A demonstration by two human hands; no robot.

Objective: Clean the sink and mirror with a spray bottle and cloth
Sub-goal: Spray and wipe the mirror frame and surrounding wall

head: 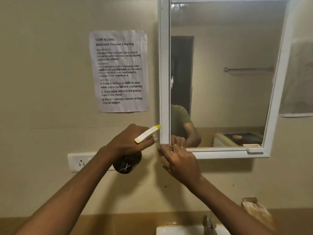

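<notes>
So the wall [50, 65] was plain matte beige, smooth, and the mirror [220, 82] hung on it, a rectangle of glass in a glossy white frame that looked like plastic or painted metal. The glass was hazy and streaky up top. Left of the mirror there was a crinkled sheet of paper [119, 71] taped flat, printed with black text. Below the mirror, at the bottom edge of view, sat the white glazed sink [169, 230] with a shiny metal tap [209, 223] rising from it. Below and left of the mirror was a white plastic socket plate [81, 161], rounded corners, partly hidden by the arm.

The left hand [128, 141] was wrapped tight around the spray bottle [127, 163], just left of the mirror's lower left corner. The bottle body was dark, round and smooth with a little white scissors mark, hanging below the fist, while its white nozzle with a yellow tip stuck out over the fingers, pointing at the mirror frame.

The right hand [181, 160] was closed over the cloth [165, 162], a bunched tan bit with a rough woven look, poking out under the palm. It was pressed right at the mirror's lower left corner, touching the frame.
</notes>
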